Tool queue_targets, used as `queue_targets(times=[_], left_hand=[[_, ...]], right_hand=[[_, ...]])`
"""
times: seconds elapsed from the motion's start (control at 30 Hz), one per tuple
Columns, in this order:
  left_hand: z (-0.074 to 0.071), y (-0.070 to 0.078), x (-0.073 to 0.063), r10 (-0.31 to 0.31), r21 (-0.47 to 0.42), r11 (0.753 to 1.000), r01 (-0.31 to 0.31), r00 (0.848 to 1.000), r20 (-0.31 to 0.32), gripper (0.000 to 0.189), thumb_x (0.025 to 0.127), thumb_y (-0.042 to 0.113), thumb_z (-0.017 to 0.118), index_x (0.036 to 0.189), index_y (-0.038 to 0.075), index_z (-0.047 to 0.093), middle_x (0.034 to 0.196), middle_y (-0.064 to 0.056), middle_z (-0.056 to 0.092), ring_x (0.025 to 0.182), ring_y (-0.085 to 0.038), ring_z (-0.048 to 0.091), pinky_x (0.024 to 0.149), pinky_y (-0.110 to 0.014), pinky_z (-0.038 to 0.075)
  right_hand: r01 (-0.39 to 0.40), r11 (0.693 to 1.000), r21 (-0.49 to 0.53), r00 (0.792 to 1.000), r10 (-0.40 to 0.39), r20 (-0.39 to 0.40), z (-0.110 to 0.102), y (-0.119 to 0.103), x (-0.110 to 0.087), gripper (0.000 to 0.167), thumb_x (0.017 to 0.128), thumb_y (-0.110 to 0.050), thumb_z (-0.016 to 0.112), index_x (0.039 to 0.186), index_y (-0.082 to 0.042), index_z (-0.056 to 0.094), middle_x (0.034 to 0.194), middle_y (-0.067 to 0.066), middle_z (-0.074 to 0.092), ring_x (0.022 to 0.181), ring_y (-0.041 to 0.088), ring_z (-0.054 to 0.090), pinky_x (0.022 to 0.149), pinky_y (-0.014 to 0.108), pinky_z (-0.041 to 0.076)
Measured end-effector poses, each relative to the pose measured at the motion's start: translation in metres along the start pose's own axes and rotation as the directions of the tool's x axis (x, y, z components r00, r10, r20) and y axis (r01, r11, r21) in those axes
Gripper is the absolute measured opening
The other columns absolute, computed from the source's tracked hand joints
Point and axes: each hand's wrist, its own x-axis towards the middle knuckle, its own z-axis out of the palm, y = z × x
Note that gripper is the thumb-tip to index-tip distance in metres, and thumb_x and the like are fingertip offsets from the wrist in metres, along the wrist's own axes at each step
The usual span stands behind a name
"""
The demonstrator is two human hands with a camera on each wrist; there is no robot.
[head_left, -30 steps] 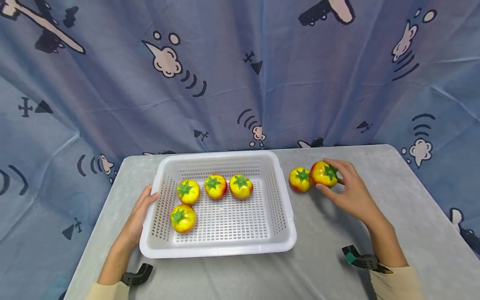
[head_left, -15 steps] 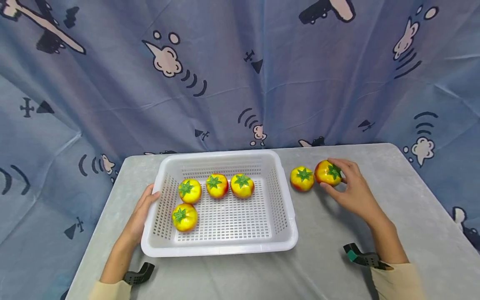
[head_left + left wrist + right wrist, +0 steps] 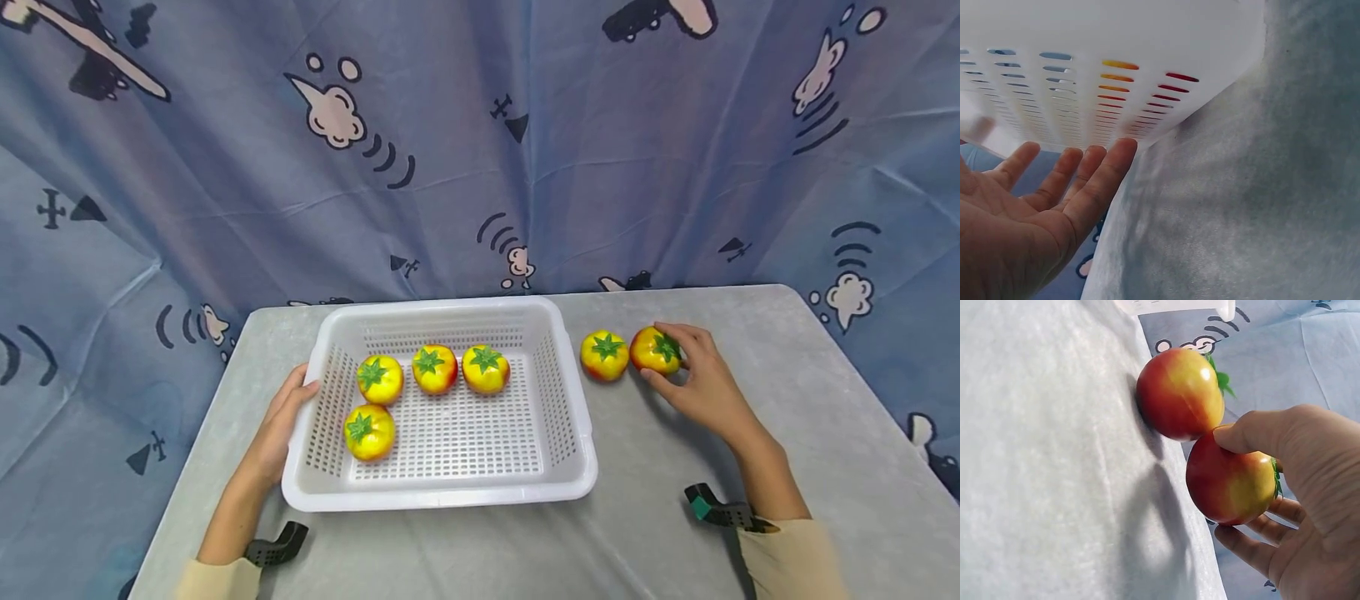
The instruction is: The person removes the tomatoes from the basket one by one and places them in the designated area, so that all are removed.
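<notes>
My right hand [image 3: 697, 375] holds a glossy yellow-red toy tomato [image 3: 652, 350] with a green star-shaped calyx, thumb on one side and fingers on the other. In the right wrist view its shadow falls on the cloth beside it. Just left of it, a second toy tomato [image 3: 603, 357] sits on the table. My left hand [image 3: 281, 425] grips the left side of a white perforated plastic basket [image 3: 442, 500], thumb at the rim. In the left wrist view its fingers [image 3: 1107, 172] lie extended along the outer wall. Several similar tomatoes [image 3: 370, 433] rest inside, toward the left and back.
A grey cloth-covered table [image 3: 645, 533] carries everything. Behind its back edge hangs a blue patterned curtain [image 3: 450, 167]. Black bands [image 3: 727, 512] sit at both wrists.
My right hand has moved slightly right with its tomato, opening a small gap from the neighbouring tomato, then a little lower. The left hand and basket have stayed nearly still.
</notes>
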Motion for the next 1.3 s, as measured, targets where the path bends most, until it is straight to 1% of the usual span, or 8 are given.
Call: queue_targets(times=[0.2,0.4,0.53,0.67,0.8,1.07,1.2,1.3], left_hand=[[-0.0004,0.0,0.0007,0.004,0.018,1.0,-0.004,1.0,-0.002,0.055,0.116,0.041,0.03,0.166,0.019,0.021,0.16,-0.027,0.038,0.119,-0.014,0.067,0.089,-0.041,0.063],[0.0014,0.0007,-0.001,-0.008,-0.013,1.0,0.007,1.0,-0.018,0.054,0.116,0.04,0.031,0.166,0.019,0.022,0.159,-0.026,0.038,0.118,-0.013,0.068,0.089,-0.039,0.063],[0.0016,0.0017,-0.0013,-0.023,-0.017,1.0,0.023,0.999,-0.024,0.055,0.116,0.04,0.031,0.166,0.021,0.021,0.16,-0.024,0.038,0.118,-0.012,0.068,0.089,-0.038,0.063],[0.0011,0.0026,-0.001,-0.035,-0.014,0.999,0.035,0.999,-0.016,0.057,0.116,0.042,0.03,0.168,0.023,0.019,0.164,-0.024,0.036,0.12,-0.012,0.066,0.09,-0.04,0.062],[0.001,0.0031,-0.0006,-0.039,-0.002,0.999,0.039,0.999,-0.011,0.057,0.116,0.043,0.029,0.168,0.024,0.018,0.165,-0.023,0.034,0.122,-0.013,0.065,0.091,-0.04,0.062],[0.0023,0.0017,0.001,-0.061,-0.01,0.998,0.061,0.998,-0.011,0.059,0.115,0.045,0.028,0.167,0.019,0.018,0.162,-0.027,0.037,0.119,-0.014,0.067,0.09,-0.04,0.062],[0.0025,0.0014,0.0012,-0.052,0.002,0.999,0.052,0.998,-0.028,0.059,0.115,0.046,0.029,0.167,0.019,0.019,0.162,-0.027,0.038,0.12,-0.016,0.067,0.09,-0.04,0.063],[0.0025,0.0013,0.0013,-0.033,0.012,0.999,0.033,0.999,-0.035,0.06,0.115,0.046,0.031,0.166,0.017,0.019,0.161,-0.028,0.038,0.121,-0.016,0.066,0.091,-0.039,0.062]], right_hand=[[0.012,1.0,-0.005,1.0,-0.012,0.005,0.0037,0.0078,0.0004,0.072,0.092,-0.007,0.081,0.155,-0.001,0.046,0.15,0.034,0.039,0.132,0.053,0.044,0.096,0.077,0.047],[0.016,1.0,-0.015,1.0,-0.016,0.012,0.0065,0.0102,0.0013,0.072,0.091,-0.008,0.082,0.153,0.002,0.047,0.148,0.034,0.041,0.131,0.052,0.045,0.096,0.075,0.048],[0.003,1.0,-0.012,1.0,-0.003,0.03,0.0075,0.0092,0.0015,0.072,0.092,-0.009,0.082,0.153,0.003,0.046,0.147,0.035,0.041,0.13,0.053,0.045,0.098,0.076,0.048],[-0.012,1.0,-0.02,0.999,0.013,0.041,0.0079,0.0094,0.0012,0.072,0.093,-0.01,0.082,0.154,0.003,0.046,0.148,0.036,0.04,0.131,0.054,0.045,0.098,0.076,0.048],[-0.007,1.0,-0.023,0.999,0.008,0.038,0.0079,0.0105,0.0007,0.072,0.093,-0.011,0.082,0.154,0.002,0.046,0.148,0.035,0.04,0.131,0.053,0.046,0.098,0.076,0.049],[-0.025,0.999,-0.032,0.998,0.026,0.048,0.0091,0.0103,0.0009,0.073,0.093,-0.014,0.081,0.155,0.001,0.045,0.149,0.035,0.039,0.132,0.053,0.045,0.1,0.076,0.048],[-0.029,0.999,-0.03,0.998,0.03,0.055,0.0094,0.0103,0.0016,0.073,0.094,-0.015,0.08,0.156,0.001,0.044,0.149,0.035,0.039,0.132,0.053,0.045,0.1,0.076,0.047],[-0.03,0.999,-0.033,0.998,0.032,0.055,0.0096,0.0107,0.0019,0.073,0.095,-0.015,0.08,0.156,0.002,0.043,0.149,0.035,0.039,0.132,0.054,0.044,0.101,0.076,0.047]])
